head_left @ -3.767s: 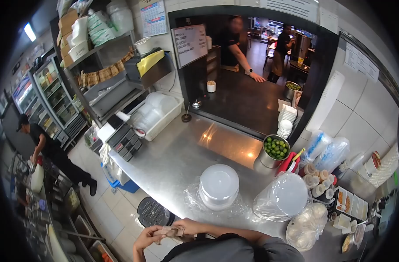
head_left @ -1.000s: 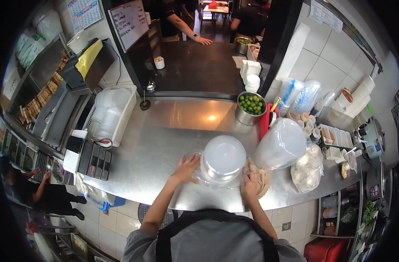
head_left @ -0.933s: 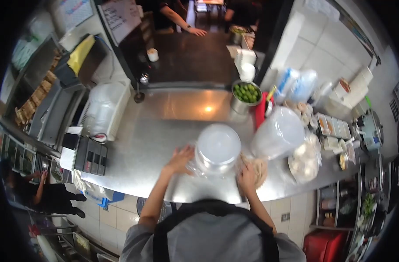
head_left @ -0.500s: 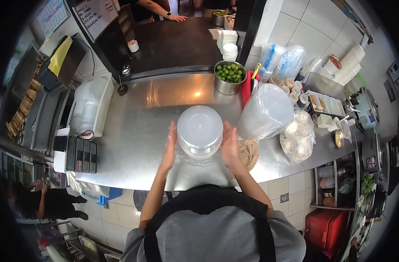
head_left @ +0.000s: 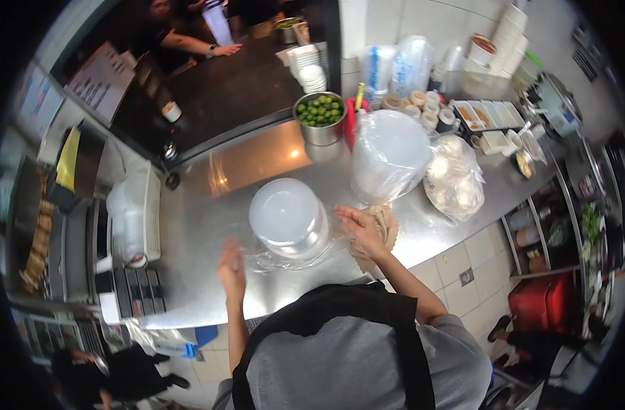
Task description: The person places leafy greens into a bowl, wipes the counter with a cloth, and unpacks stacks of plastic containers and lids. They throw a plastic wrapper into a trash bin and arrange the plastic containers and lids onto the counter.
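A round stack of translucent plastic containers or lids stands on the steel counter, crumpled clear plastic around its base. To its left and nearer my body, my left hand is apart from the stack, slightly blurred, fingers pointing forward and nothing held. On the other side, my right hand has its fingers stretched towards the stack without gripping it. A brown cloth lies beside and partly behind that hand. Just beyond it sits a bigger bagged stack of clear plastic containers.
A metal pot of green limes stands at the back of the steel counter. Knotted plastic bags and a condiment tray occupy the right. At left are a white basket and black drawers. Other people are nearby.
Both hands have drawn away from the sides of the stack, the left one back towards my body. My view has turned, so the counter appears tilted.
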Motion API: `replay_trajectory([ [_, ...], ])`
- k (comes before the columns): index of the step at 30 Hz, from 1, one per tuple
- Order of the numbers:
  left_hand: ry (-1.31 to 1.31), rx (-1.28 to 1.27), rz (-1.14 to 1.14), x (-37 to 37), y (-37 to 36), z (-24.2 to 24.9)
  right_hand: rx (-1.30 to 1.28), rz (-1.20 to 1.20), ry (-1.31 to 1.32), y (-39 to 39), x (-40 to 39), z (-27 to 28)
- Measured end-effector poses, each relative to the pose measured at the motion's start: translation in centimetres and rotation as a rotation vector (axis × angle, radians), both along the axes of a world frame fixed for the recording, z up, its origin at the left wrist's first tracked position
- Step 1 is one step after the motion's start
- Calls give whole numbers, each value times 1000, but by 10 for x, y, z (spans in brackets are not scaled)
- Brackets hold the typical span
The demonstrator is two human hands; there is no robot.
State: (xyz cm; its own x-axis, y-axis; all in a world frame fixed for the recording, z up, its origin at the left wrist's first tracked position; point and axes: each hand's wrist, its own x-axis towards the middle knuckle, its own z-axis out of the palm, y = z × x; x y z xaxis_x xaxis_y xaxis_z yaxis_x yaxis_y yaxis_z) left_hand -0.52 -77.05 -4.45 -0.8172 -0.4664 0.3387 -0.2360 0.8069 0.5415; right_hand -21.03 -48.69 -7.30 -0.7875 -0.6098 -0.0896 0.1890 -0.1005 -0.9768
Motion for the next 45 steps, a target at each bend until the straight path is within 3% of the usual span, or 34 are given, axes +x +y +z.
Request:
replay_trajectory([
  [3, 452, 710, 42, -25, 25, 72, -15, -10, -222, 0, 5, 40],
  [5, 497, 1071, -65, -47, 43, 87, -28, 26, -273, -8, 10, 33],
  [7, 330, 1161, -86, -58, 41, 53, 50, 72, -249, -12, 3, 22],
  [10, 305, 1246, 87, -68, 36, -26, 94, 65, -300, -15, -4, 23],
  [11, 286, 1287, -3, -71, 41, -31, 122, 45, -262, -14, -5, 36],
  [12, 223, 1256, -36, -68, 36, -57, 149, 29, -229, -15, -5, 51],
  [13, 221, 1241, 50, -66, 47, -52, 87, 10, -20, -14, -2, 74],
  [16, 172, 1039, 28, -68, 48, -51, 145, 5, 693, -22, 6, 140],
  [19, 89, 978, -24, -53, 45, -66, 501, -4, 1163, -50, 30, 195],
  [22, 159, 1028, -77, -54, 48, -44, 611, 104, 1336, -92, 48, 187],
  [23, 167, 1073, -54, -54, 52, -32, 778, 187, 1380, -100, 54, 182],
  [26, 178, 1130, -41, -53, 45, -35, 844, 65, 1372, -95, 47, 168],
  [33, 158, 1158, -306, -41, 47, -6, 721, -11, 1220, -5, 50, 171],
  [36, 115, 983, -287, -44, 56, 11, 682, -31, 1204, 1, 54, 166],
  [39, 247, 372, -267, -48, 57, 11, 687, -41, 1189, -2, 56, 166],
  [45, 361, -5, -105, -58, 58, -10, 829, -5, 1260, -27, 66, 176],
])
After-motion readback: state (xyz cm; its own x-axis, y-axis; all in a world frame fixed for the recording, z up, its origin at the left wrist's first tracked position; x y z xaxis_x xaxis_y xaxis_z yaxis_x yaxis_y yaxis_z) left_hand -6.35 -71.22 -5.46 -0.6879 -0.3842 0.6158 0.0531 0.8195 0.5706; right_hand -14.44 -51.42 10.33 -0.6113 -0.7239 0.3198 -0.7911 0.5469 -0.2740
